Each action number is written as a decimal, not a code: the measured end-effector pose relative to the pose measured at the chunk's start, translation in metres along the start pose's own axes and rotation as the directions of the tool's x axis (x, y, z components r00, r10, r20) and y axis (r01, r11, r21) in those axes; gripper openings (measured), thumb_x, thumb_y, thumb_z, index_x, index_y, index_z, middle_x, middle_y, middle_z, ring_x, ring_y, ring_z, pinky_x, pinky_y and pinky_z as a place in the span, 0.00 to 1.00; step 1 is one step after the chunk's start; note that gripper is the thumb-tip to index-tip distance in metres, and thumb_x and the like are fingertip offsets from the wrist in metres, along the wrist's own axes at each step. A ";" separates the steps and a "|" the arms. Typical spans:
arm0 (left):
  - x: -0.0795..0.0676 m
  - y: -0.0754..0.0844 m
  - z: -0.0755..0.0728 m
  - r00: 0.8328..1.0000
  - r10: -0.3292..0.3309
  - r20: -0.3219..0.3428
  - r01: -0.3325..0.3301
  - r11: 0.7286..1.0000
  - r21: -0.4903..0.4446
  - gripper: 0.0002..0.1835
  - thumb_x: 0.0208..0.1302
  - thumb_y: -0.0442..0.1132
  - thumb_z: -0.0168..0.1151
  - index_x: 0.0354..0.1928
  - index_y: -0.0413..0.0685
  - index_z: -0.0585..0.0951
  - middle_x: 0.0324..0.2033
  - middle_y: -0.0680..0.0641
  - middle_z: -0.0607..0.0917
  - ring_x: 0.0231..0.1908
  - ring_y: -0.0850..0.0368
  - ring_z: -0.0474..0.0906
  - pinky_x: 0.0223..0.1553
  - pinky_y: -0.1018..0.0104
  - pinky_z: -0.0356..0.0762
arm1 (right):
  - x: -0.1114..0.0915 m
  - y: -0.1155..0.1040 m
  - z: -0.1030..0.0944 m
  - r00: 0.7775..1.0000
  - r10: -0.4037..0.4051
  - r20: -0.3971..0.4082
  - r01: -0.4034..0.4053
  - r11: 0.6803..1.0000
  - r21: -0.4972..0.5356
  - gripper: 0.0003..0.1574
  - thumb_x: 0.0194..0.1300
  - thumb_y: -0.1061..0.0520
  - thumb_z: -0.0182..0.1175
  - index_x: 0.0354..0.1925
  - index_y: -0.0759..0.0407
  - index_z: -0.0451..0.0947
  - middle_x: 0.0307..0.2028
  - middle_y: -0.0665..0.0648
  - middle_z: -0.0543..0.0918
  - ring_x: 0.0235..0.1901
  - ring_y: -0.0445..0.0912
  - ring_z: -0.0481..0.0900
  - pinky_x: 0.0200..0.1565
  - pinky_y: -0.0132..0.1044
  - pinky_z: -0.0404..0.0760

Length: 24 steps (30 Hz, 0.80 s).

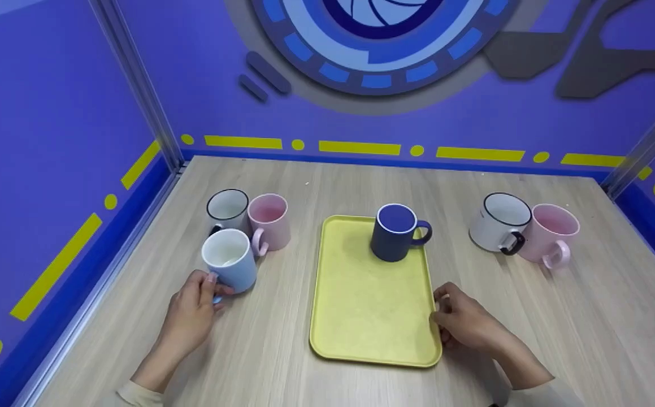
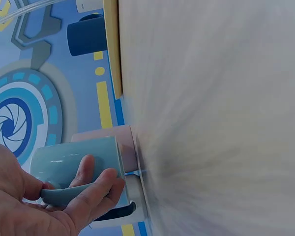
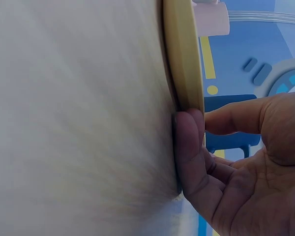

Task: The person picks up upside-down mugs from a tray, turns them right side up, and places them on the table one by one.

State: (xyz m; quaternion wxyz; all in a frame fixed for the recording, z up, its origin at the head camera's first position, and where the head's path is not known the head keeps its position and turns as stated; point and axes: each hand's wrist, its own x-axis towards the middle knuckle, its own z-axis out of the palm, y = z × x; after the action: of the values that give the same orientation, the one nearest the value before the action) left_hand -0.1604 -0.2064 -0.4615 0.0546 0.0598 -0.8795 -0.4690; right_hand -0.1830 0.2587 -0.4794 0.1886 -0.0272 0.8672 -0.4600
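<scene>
My left hand [image 1: 190, 310] pinches the handle of a light blue mug [image 1: 237, 272] at the left. In the left wrist view the fingers curl round that handle, and the mug's base [image 2: 119, 152] appears slightly above the table. Just behind it stand a white mug with a black rim [image 1: 230, 207] and a pink mug [image 1: 275, 226]. A yellow tray [image 1: 369, 311] lies mid-table, bearing a dark blue mug [image 1: 388, 244] upright near its far right corner. My right hand [image 1: 468, 321] grips the tray's right edge, thumb and fingers on either side in the right wrist view.
Toward the right, another black-rimmed white mug [image 1: 494, 229] and another pink mug [image 1: 545, 237] stand close together, handles facing the near side. Purple-blue panels [image 1: 191, 102] with metal corner posts [image 1: 141, 79] border the wooden table [image 1: 270, 350] at back and sides.
</scene>
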 end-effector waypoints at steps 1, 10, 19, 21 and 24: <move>0.001 -0.001 0.000 1.000 -0.011 0.006 0.011 1.000 0.000 0.14 0.85 0.41 0.40 0.45 0.39 0.73 0.44 0.42 0.89 0.46 0.49 0.86 0.46 0.61 0.87 | 0.000 0.000 0.000 1.000 0.002 -0.003 -0.002 1.000 -0.002 0.22 0.72 0.64 0.57 0.59 0.69 0.64 0.32 0.59 0.77 0.24 0.49 0.79 0.25 0.41 0.82; 0.006 -0.004 -0.001 0.999 -0.047 0.023 0.047 0.998 0.031 0.14 0.85 0.41 0.40 0.44 0.41 0.72 0.45 0.42 0.90 0.39 0.54 0.83 0.38 0.73 0.79 | -0.001 -0.004 0.000 1.000 0.029 -0.011 -0.029 1.000 -0.003 0.21 0.71 0.65 0.57 0.59 0.68 0.64 0.32 0.60 0.77 0.24 0.49 0.79 0.25 0.41 0.83; 0.009 -0.008 0.001 0.997 -0.061 0.043 0.060 0.998 0.007 0.14 0.85 0.41 0.40 0.45 0.40 0.72 0.45 0.40 0.89 0.38 0.53 0.83 0.37 0.72 0.79 | 0.000 -0.001 0.001 1.000 0.020 -0.013 -0.020 1.000 -0.005 0.22 0.71 0.64 0.57 0.59 0.68 0.64 0.32 0.60 0.77 0.24 0.49 0.79 0.24 0.42 0.82; 0.010 -0.009 0.002 0.997 -0.061 0.045 0.061 0.998 0.002 0.14 0.85 0.41 0.40 0.46 0.40 0.72 0.46 0.40 0.89 0.37 0.54 0.83 0.36 0.72 0.79 | 0.000 0.000 0.001 1.000 0.025 -0.013 -0.025 1.000 -0.005 0.22 0.71 0.64 0.57 0.59 0.68 0.64 0.32 0.60 0.77 0.24 0.49 0.79 0.24 0.42 0.82; 0.011 -0.009 0.002 0.997 -0.063 0.053 0.063 0.998 -0.003 0.14 0.85 0.42 0.39 0.46 0.40 0.72 0.47 0.40 0.89 0.38 0.53 0.84 0.36 0.70 0.81 | 0.000 0.000 0.001 1.000 0.027 -0.011 -0.027 1.000 -0.003 0.22 0.71 0.64 0.57 0.59 0.68 0.64 0.32 0.60 0.78 0.24 0.49 0.79 0.25 0.42 0.82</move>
State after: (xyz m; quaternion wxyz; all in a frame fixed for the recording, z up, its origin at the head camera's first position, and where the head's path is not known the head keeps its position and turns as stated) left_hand -0.1716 -0.2114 -0.4701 0.0165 0.0748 -0.8772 -0.4739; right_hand -0.1824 0.2576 -0.4802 0.1898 -0.0132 0.8693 -0.4562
